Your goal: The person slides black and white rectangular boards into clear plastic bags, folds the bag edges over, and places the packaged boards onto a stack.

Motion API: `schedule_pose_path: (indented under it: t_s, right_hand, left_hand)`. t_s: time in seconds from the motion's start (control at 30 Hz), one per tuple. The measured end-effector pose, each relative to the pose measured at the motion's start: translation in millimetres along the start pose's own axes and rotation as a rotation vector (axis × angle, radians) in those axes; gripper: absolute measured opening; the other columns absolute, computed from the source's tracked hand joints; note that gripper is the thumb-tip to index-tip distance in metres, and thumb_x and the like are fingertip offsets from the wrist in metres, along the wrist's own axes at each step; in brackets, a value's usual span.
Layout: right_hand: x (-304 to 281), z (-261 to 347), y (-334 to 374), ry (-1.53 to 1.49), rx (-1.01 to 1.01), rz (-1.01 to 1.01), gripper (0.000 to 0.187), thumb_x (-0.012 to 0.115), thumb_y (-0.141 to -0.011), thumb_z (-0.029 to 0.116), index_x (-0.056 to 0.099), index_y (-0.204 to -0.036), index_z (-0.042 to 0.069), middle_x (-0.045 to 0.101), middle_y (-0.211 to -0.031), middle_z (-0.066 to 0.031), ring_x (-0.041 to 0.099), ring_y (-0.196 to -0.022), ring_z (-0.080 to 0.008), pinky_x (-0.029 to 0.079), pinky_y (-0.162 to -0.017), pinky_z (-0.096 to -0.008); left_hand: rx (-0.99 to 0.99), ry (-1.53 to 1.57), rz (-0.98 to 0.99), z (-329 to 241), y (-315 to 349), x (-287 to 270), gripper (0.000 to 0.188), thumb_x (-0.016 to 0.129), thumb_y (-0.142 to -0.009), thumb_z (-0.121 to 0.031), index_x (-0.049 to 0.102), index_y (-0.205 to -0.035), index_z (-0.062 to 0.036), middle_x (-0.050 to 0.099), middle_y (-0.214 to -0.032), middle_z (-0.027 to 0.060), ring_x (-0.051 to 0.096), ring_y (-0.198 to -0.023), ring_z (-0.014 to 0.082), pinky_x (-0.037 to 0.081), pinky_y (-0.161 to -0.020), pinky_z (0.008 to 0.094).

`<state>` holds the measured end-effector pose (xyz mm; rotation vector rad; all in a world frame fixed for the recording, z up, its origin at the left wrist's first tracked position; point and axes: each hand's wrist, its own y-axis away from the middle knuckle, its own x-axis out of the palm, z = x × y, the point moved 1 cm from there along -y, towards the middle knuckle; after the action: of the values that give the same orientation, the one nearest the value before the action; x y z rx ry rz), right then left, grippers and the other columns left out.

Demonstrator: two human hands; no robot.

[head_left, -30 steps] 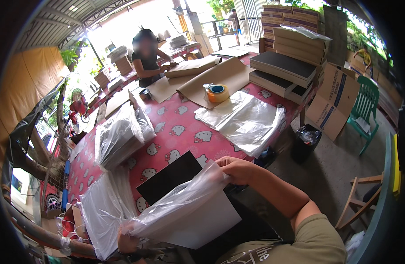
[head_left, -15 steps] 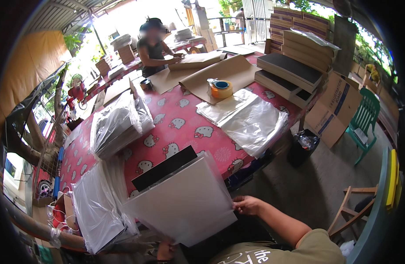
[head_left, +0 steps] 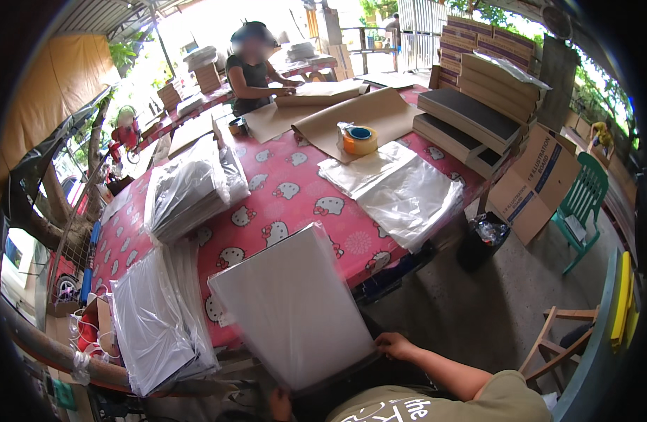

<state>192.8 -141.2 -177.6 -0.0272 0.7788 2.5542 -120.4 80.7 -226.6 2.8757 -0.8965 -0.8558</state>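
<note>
A white board in a clear plastic sleeve slopes from the near table edge down toward my lap. My right hand is closed on its near right corner, thumb and fingers pinching the sleeve. At the near left corner my left hand grips the edge; its fingers are partly hidden. A thin dark edge shows along the board's far side. Left of it lies a stack of plastic-sleeved boards, and farther back another sleeved stack.
Empty plastic sleeves, tape rolls and brown paper lie on the pink patterned table. Thick dark-topped boards are piled at right. A person works across the table. A black bin and green chair stand right.
The black board that stuck out past the sleeve's far end no longer does; only a thin dark edge shows. The sleeved board has turned slightly, and my left hand has shifted a little right.
</note>
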Motion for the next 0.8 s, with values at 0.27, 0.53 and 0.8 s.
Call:
schedule_pose_path:
  t_s: [0.27, 0.53, 0.8]
  right_hand:
    - [3.3, 5.7, 6.8, 0.255, -0.012, -0.004, 0.023, 0.060, -0.075, 0.012, 0.054, -0.096, 0.003, 0.061, -0.081, -0.0092, 0.058, -0.065, -0.0176, 0.048, -0.056, -0.0305]
    - [7.3, 8.3, 7.7, 0.391, -0.117, -0.053, 0.024, 0.061, -0.074, 0.010, 0.054, -0.096, 0.003, 0.061, -0.084, -0.0118, 0.059, -0.079, -0.0222, 0.045, -0.071, -0.0322]
    - [7.7, 8.7, 1.4, 0.266, -0.042, -0.033, 0.029, 0.064, -0.071, 0.010, 0.051, -0.096, 0.001, 0.059, -0.079, -0.0108, 0.058, -0.075, -0.0191, 0.046, -0.065, -0.0315]
  left_hand:
    - [0.011, -0.064, -0.264, -47.9, 19.1, 14.2, 0.039, 0.066, -0.073, -0.032, 0.060, -0.091, 0.0012, 0.060, -0.072, 0.0127, 0.054, -0.059, 0.0223, 0.043, -0.059, 0.0329]
    - [-0.002, -0.236, -0.373, -75.8, 42.1, 10.3, 0.030, 0.065, -0.073, -0.029, 0.063, -0.078, 0.0005, 0.058, -0.065, 0.0152, 0.057, -0.062, 0.0278, 0.042, -0.058, 0.0353]
    - [0.105, -0.050, -0.134, -51.0, 60.3, 9.8, 0.027, 0.064, -0.075, -0.025, 0.061, -0.078, 0.0016, 0.055, -0.063, 0.0126, 0.053, -0.055, 0.0258, 0.042, -0.055, 0.0332]
